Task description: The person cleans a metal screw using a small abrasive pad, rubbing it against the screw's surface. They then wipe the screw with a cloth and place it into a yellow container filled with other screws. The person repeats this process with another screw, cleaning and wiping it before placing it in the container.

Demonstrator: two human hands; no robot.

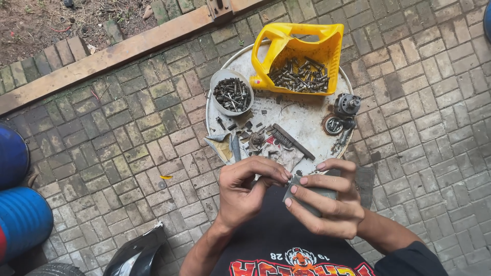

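My right hand [327,202] grips a flat grey metal piece [314,195] held over my lap. My left hand [248,189] pinches its near end with thumb and fingertips at a small part I cannot make out. Just beyond my hands lies a round metal tray [302,115] with a wire brush [291,140], a rag [279,153] and small dark parts on it.
On the tray stand a cut yellow jug [302,56] full of bolts, a grey bowl [231,93] of bolts and a black mechanical part [347,106]. Blue barrels [20,214] stand at left. A wooden beam [112,56] crosses the paved ground beyond.
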